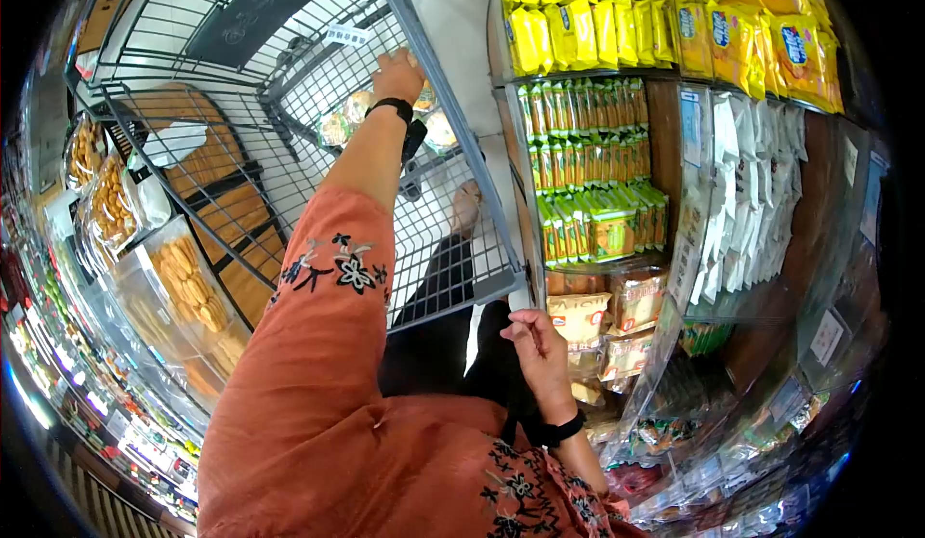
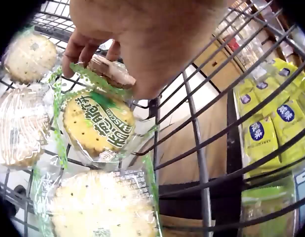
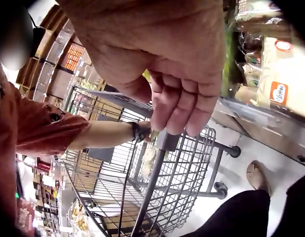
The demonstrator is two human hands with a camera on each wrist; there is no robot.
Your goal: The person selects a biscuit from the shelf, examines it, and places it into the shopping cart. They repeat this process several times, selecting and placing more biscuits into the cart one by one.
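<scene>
Inside the wire cart (image 1: 445, 90), the left hand (image 1: 397, 78) reaches down among round wrapped biscuits (image 1: 334, 128). Seen from the left wrist, that hand (image 2: 137, 42) has its fingers and thumb curled round the top of a clear packet with green edges, a yellow biscuit (image 2: 95, 129) below them. Other wrapped biscuits (image 2: 30, 58) lie on the wire floor. The right hand (image 1: 541, 363) is beside the cart's near right corner, fingers loosely curled, holding nothing. In the right wrist view, this hand (image 3: 167, 64) hangs over the cart's grey rail (image 3: 151, 190).
Shelves on the right hold yellow packets (image 1: 602, 35), green-topped packets (image 1: 588, 225), silvery packets (image 1: 752, 191) and bagged bread (image 1: 578, 318). To the left of the cart stand bagged snacks (image 1: 111, 201) and a clear box of biscuits (image 1: 188, 283). A shoe (image 3: 258, 176) is on the floor.
</scene>
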